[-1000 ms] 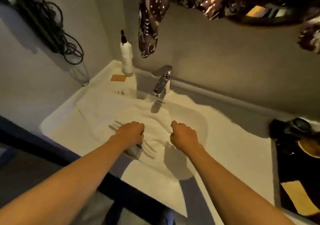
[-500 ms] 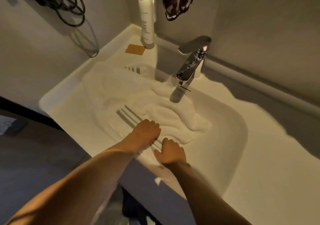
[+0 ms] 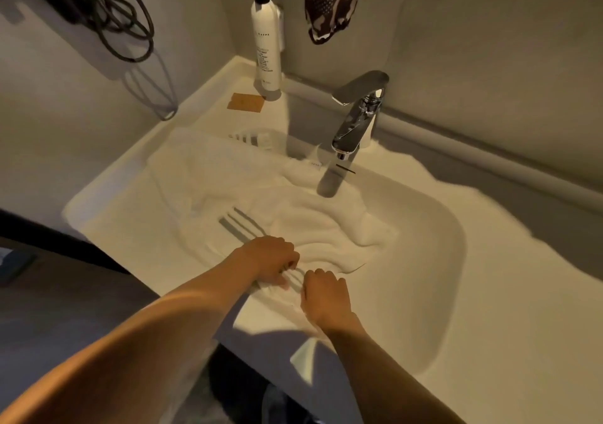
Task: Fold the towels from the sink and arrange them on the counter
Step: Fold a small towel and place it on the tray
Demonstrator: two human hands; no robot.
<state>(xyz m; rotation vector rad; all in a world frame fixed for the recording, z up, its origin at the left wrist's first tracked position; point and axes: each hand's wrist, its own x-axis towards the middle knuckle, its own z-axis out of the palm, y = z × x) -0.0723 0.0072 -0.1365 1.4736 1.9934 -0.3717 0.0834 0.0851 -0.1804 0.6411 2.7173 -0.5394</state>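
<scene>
A white towel with grey stripes lies crumpled in the left half of the white sink, spilling over its left rim onto the counter. At the sink's near edge my left hand is closed on the towel's striped hem. My right hand sits just to its right, fingers curled into the same hem. A corner of the towel hangs over the front edge below my right wrist.
A chrome tap stands behind the sink. In the back left corner are a tall white pump bottle and a small tan card. A patterned cloth hangs on the wall, and black cables hang at left.
My head has moved left and closer to the sink. Both hands have drawn together at the near edge and closed on the towel's hem.
</scene>
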